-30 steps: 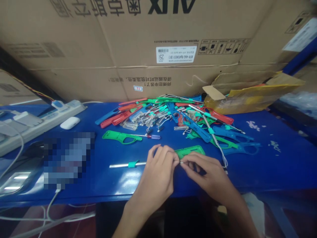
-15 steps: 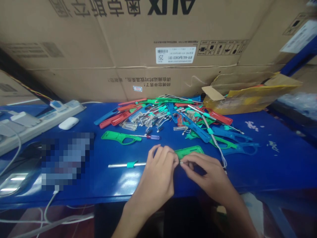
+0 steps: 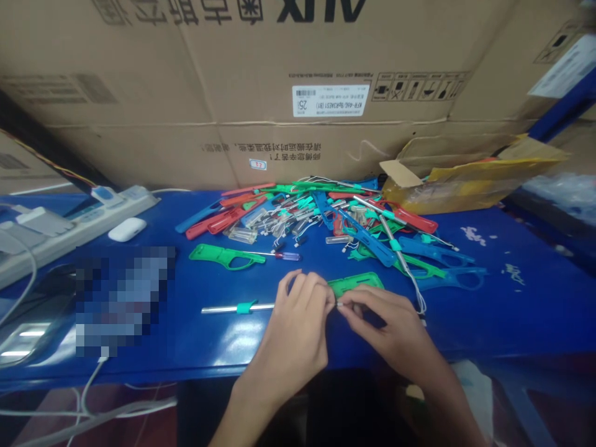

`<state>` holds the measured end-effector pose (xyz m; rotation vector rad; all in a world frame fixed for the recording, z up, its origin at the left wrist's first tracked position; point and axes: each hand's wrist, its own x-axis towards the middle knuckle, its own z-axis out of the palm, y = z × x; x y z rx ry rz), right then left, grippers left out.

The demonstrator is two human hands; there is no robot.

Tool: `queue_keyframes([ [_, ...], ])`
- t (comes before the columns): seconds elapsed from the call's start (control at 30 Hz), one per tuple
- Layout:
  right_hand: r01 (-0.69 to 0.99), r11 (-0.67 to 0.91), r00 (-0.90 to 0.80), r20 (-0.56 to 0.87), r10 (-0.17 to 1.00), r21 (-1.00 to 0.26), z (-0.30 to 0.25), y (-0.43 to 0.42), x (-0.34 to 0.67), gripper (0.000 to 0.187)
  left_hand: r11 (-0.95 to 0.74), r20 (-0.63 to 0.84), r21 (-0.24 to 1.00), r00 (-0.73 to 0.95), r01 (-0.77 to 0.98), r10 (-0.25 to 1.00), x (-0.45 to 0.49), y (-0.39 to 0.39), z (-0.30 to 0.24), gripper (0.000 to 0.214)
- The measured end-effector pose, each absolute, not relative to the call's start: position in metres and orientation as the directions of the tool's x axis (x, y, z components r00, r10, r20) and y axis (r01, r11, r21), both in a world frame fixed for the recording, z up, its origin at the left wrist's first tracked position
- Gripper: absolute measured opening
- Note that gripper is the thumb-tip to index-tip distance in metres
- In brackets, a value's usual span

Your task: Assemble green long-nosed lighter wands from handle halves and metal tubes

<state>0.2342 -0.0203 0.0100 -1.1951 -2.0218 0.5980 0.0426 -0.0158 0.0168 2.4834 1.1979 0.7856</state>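
A thin metal lighter tube with a teal clip runs from the left into my left hand. The curled fingers of that hand close over its right end and hide it. My right hand pinches a tiny whitish piece between thumb and index finger, right at the left fingertips. Just behind both hands lies a green lighter shell half, partly covered by them. Farther back on the left, another green lighter shell lies beside a screwdriver with a clear purple-red handle.
Along the back is a heap of red, blue and green lighter parts with tubes and wires. An open carton stands back right, before a large cardboard box. At left are a power strip, white case and blurred-out device.
Both hands keep almost the same place and grip. The fingertips at the small whitish piece have drawn slightly closer together. The view has shifted a little.
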Motion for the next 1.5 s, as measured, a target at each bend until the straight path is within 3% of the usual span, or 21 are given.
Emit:
queue_keyframes([
  [1.5, 0.581, 0.491, -0.38, 0.317, 0.869, -0.649, 0.0085, -0.0199, 0.2332, 0.009, -0.638, 0.334, 0.352, 0.545, 0.684, 0.769, 0.044, -0.0167, 0.0116, 0.03],
])
